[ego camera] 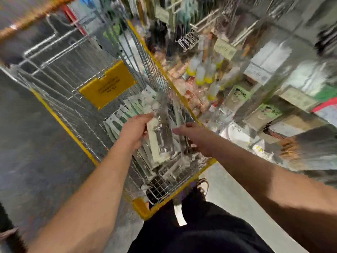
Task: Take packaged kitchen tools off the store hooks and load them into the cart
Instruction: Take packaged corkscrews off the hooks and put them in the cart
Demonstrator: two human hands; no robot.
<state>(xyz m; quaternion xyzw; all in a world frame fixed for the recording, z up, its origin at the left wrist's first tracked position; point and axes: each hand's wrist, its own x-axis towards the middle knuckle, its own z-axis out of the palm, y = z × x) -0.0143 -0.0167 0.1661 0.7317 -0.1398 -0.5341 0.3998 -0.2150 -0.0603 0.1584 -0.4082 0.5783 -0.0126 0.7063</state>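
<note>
The picture is smeared by motion. A wire cart (pixel 62 123) with yellow trim stands in front of me, and several flat green-and-white packages (pixel 121 115) lie in its basket. My left hand (pixel 135 131) grips a long clear-fronted packaged tool (pixel 161 136) by its left edge, held above the basket. On the pack's right side is my right hand (pixel 193 137), fingers curled toward that edge; blur hides whether it grips anything.
A yellow plastic flap (pixel 107 84) hangs on the cart's child seat. To the right, store hooks and shelves (pixel 237 57) carry white-and-yellow bottles (pixel 202 72) and boxed goods (pixel 238 95). Grey floor lies to the left. My legs and shoe (pixel 202 185) are below the cart's near corner.
</note>
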